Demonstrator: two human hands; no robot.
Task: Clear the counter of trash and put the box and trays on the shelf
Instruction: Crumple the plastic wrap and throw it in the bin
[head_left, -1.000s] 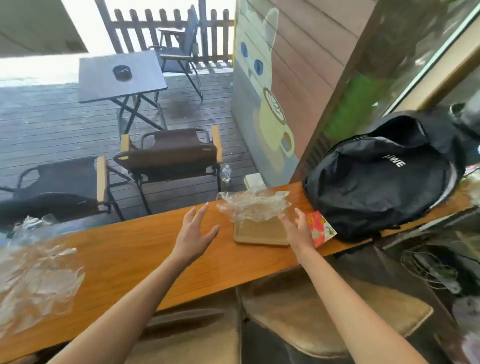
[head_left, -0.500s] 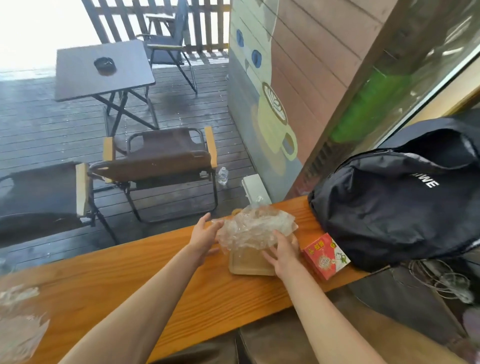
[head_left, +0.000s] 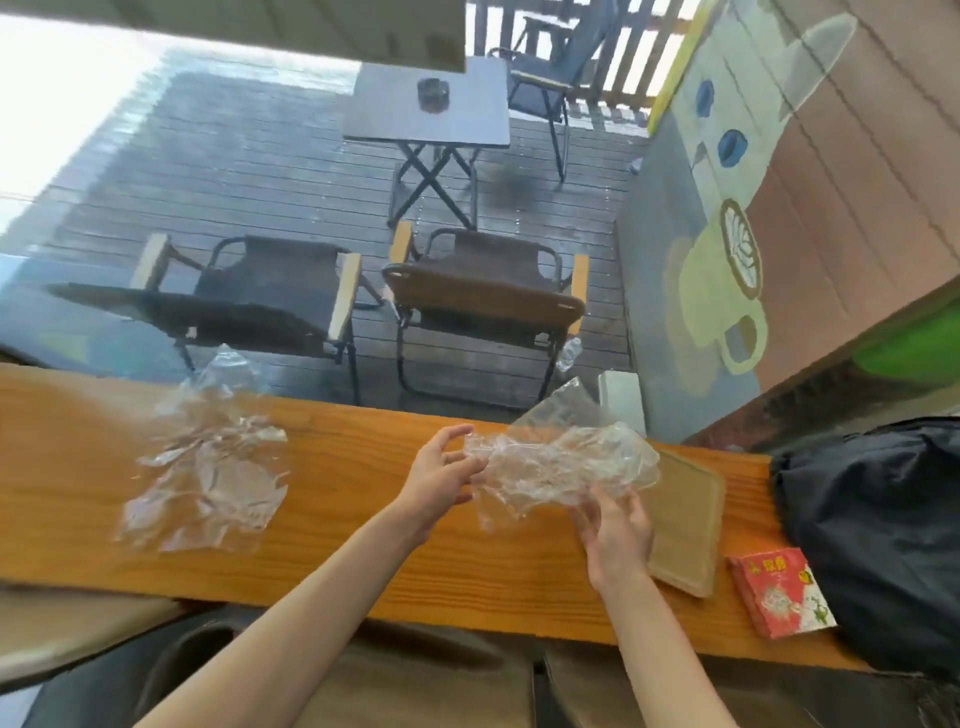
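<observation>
Both hands, left (head_left: 439, 480) and right (head_left: 618, 530), grip wrap (head_left: 558, 465); second wrap (head_left: 208, 467) left end of counter (head_left: 363, 566), tray (head_left: 685, 519), box (head_left: 779, 590) unshelved.

Clear crumpled plastic (head_left: 561, 470), orange wood-grain counter (head_left: 363, 545), red box (head_left: 779, 590)

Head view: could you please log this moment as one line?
both hands hold plastic wrap | tray uncovered | second wrap on counter | red box untouched

Both hands, left (head_left: 439, 480) and right (head_left: 618, 535), hold crumpled clear plastic (head_left: 561, 465) above a wooden surface (head_left: 363, 545), beside a tray (head_left: 685, 525) and red box (head_left: 779, 590).
</observation>
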